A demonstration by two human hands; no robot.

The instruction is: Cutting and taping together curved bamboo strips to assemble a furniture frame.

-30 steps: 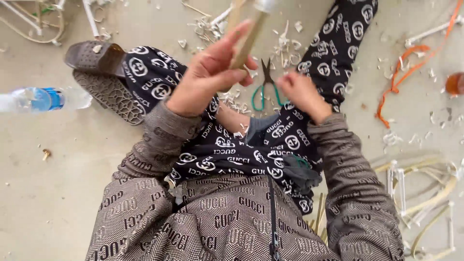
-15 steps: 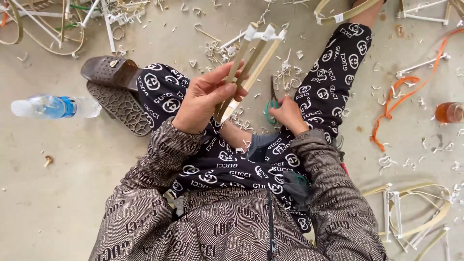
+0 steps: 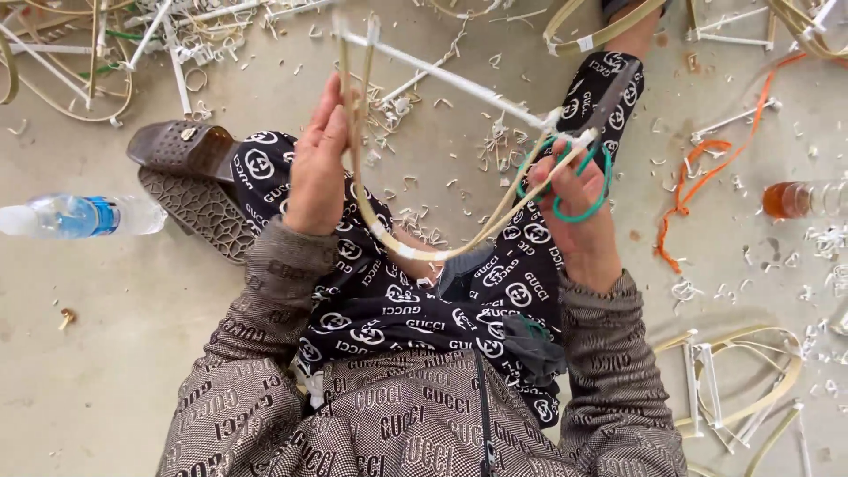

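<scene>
Over the concrete floor (image 3: 106, 353), the bent pale cane-strip frame (image 3: 415, 250) now hangs spread wide, no longer bunched. The left hand (image 3: 318, 168) grasps one end; the right hand (image 3: 579, 221) grips the other plus green-handled scissors (image 3: 565, 181).

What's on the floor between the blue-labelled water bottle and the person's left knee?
In the head view, a brown sandal and an upturned sandal sole lie between the water bottle and the knee; next to the bottle the floor is bare.

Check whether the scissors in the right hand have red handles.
No. The scissors held in the right hand have green handles, looped over the fingers beside the bent cane frame.
</scene>
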